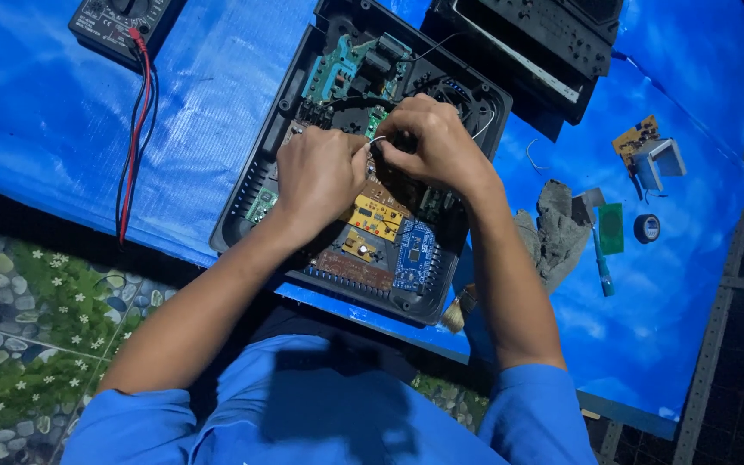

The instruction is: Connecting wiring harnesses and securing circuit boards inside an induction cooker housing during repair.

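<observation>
Over the open black appliance casing (251, 185) on the blue tarp (45, 112), your left hand (319, 176) and right hand (437, 142) pinch a thin white wire (375, 138) between closed fingertips — keep it taut, clear of the yellow circuit board (375, 217) nearer you.

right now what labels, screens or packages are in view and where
No packages or lit screens show.
Multimeter: top left on the blue sheet, dark box with a dial; any display is out of frame.
Tape roll: right side, small dark ring, no label legible.
Green card: left of the roll, flat green rectangle.
Both hands work inside the open black case.
</observation>
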